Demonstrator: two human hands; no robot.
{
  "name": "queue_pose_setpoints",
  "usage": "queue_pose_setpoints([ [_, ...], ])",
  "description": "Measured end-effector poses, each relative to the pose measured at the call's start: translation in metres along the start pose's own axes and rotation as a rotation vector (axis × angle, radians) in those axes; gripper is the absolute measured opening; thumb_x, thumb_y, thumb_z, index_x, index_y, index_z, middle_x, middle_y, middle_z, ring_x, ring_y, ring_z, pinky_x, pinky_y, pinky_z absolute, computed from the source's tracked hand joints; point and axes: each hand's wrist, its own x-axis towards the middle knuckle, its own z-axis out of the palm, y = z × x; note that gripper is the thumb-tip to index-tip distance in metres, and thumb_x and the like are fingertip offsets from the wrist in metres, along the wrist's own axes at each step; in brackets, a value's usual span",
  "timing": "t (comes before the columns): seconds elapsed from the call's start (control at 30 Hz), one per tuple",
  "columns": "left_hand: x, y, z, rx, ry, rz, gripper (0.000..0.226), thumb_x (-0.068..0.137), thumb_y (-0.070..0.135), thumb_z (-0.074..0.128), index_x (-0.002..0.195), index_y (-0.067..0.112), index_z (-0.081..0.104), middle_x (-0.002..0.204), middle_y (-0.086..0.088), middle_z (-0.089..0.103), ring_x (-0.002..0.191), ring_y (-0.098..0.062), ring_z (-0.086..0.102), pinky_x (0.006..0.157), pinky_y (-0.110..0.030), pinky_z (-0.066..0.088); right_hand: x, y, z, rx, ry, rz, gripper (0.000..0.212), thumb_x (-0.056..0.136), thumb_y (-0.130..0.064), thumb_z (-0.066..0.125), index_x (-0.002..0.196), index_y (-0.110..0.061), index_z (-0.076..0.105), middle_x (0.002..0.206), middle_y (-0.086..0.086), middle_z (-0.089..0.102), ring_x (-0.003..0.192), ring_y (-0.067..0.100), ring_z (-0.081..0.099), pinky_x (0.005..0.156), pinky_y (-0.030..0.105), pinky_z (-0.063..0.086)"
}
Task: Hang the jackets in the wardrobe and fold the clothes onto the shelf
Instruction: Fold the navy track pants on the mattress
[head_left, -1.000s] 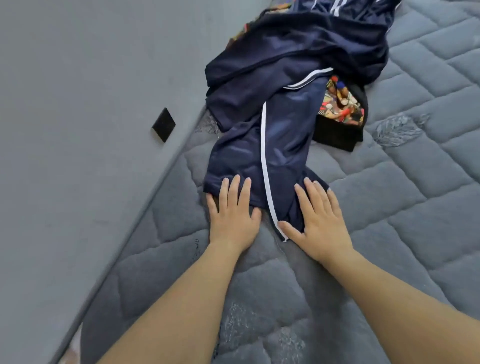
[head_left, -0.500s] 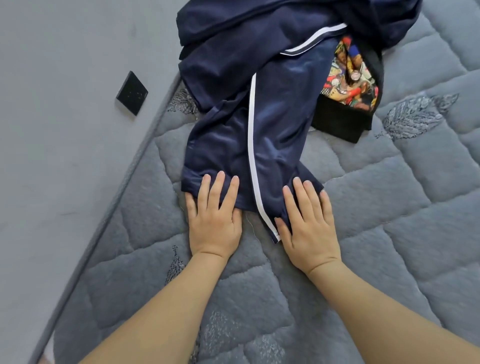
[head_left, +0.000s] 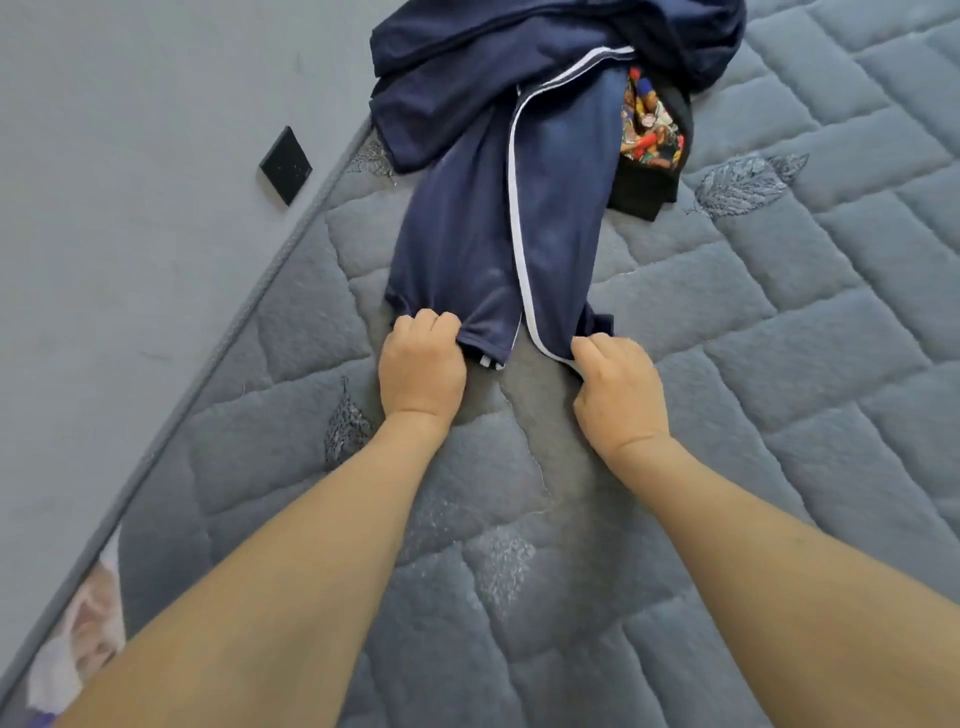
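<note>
A navy satin garment with a white side stripe (head_left: 498, 218) lies stretched along the quilted grey mattress (head_left: 779, 364), near the grey wall (head_left: 130, 156). The left hand (head_left: 422, 366) and right hand (head_left: 618, 387) each clench its near hem, fingers curled under. A black garment with a colourful print (head_left: 652, 150) lies just beside it, partly under heaped navy cloth (head_left: 519, 47)

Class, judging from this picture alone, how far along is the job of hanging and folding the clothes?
Done: nothing looks folded or hung. In hand: the left hand and right hand grip the near hem of the navy trousers on the mattress. Left: the navy pile and patterned garment.
</note>
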Motion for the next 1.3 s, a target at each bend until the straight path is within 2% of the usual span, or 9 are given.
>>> queue_pose_setpoints([
  [0.2, -0.157, 0.046, -0.04, 0.006, -0.454, 0.049, 0.013, 0.093, 0.012, 0.049, 0.084, 0.007, 0.056, 0.091, -0.013, 0.058, 0.091, -0.035, 0.055, 0.068, -0.042, 0.038, -0.132, 0.013, -0.074, -0.475, -0.713, 0.242, 0.015, 0.087, -0.009, 0.046, 0.096, -0.02, 0.051, 0.098, 0.001, 0.065, 0.091, 0.025, 0.062, 0.069, 0.032, 0.033],
  [0.4, -0.284, 0.109, -0.096, 0.209, -1.679, 0.324, 0.017, 0.087, 0.021, 0.05, 0.083, 0.01, 0.062, 0.081, -0.003, 0.064, 0.067, -0.025, 0.057, 0.062, -0.033, 0.048, -0.247, 0.027, -0.156, -0.628, -1.723, 0.648, 0.041, 0.083, -0.013, 0.059, 0.123, -0.011, 0.066, 0.09, 0.006, 0.062, 0.103, 0.028, 0.066, 0.089, 0.038, 0.053],
  [0.5, -0.27, 0.116, -0.1, 0.086, -1.447, 0.155, 0.025, 0.086, 0.029, 0.05, 0.094, 0.01, 0.065, 0.108, -0.009, 0.07, 0.091, -0.027, 0.063, 0.085, -0.037, 0.053, -0.265, 0.047, -0.178, -0.344, -1.663, 0.954, 0.054, 0.086, -0.027, 0.054, 0.136, -0.007, 0.052, 0.114, 0.007, 0.056, 0.12, 0.034, 0.056, 0.099, 0.04, 0.047],
  [0.6, -0.227, 0.113, -0.088, -0.104, -0.881, -0.07, 0.049, 0.092, 0.031, 0.049, 0.139, 0.018, 0.044, 0.136, -0.011, 0.051, 0.12, -0.032, 0.051, 0.1, -0.041, 0.045, -0.249, 0.063, -0.176, -0.207, -0.997, 0.958, 0.05, 0.084, -0.033, 0.048, 0.13, -0.013, 0.049, 0.128, 0.011, 0.054, 0.116, 0.034, 0.054, 0.089, 0.041, 0.045],
  [0.7, -0.207, 0.114, -0.066, -0.033, -0.739, -0.171, 0.074, 0.096, 0.031, 0.051, 0.156, 0.023, 0.009, 0.152, -0.014, 0.024, 0.132, -0.039, 0.031, 0.105, -0.049, 0.038, -0.236, 0.065, -0.159, -0.106, -0.702, 0.928, 0.061, 0.09, -0.039, 0.054, 0.138, -0.011, 0.03, 0.136, 0.016, 0.043, 0.123, 0.038, 0.045, 0.092, 0.046, 0.042],
  [0.9, -0.234, 0.128, -0.044, 0.007, -0.801, -0.12, 0.008, 0.086, 0.005, 0.043, 0.09, 0.009, 0.049, 0.111, -0.017, 0.059, 0.095, -0.038, 0.055, 0.076, -0.038, 0.042, -0.269, 0.054, -0.135, -0.213, -0.77, 0.728, 0.027, 0.094, -0.006, 0.041, 0.12, -0.01, 0.039, 0.117, 0.012, 0.06, 0.098, 0.031, 0.059, 0.072, 0.035, 0.041],
  [1.1, -0.276, 0.143, -0.073, 0.284, -1.642, 0.186, 0.021, 0.085, 0.006, 0.044, 0.088, 0.002, 0.065, 0.09, -0.023, 0.071, 0.066, -0.034, 0.067, 0.062, -0.037, 0.055, -0.302, 0.031, -0.178, -0.447, -1.649, 0.541, 0.044, 0.089, -0.016, 0.059, 0.132, -0.007, 0.057, 0.134, 0.009, 0.057, 0.118, 0.034, 0.059, 0.098, 0.045, 0.05],
  [1.17, -0.266, 0.145, -0.077, 0.382, -1.638, 0.229, 0.023, 0.087, 0.009, 0.048, 0.094, 0.001, 0.069, 0.096, -0.018, 0.073, 0.072, -0.03, 0.068, 0.068, -0.033, 0.054, -0.296, 0.035, -0.192, -0.314, -1.771, 0.692, 0.054, 0.089, -0.03, 0.064, 0.135, -0.003, 0.052, 0.137, 0.013, 0.055, 0.116, 0.033, 0.058, 0.099, 0.041, 0.048],
  [1.3, -0.219, 0.148, -0.069, 0.009, -0.984, -0.001, 0.02, 0.091, 0.021, 0.047, 0.104, 0.009, 0.058, 0.111, -0.008, 0.063, 0.099, -0.029, 0.058, 0.083, -0.034, 0.046, -0.269, 0.061, -0.191, 0.174, -1.011, 1.063, 0.05, 0.092, -0.039, 0.056, 0.13, -0.006, 0.051, 0.131, 0.016, 0.057, 0.11, 0.033, 0.058, 0.078, 0.031, 0.042],
])
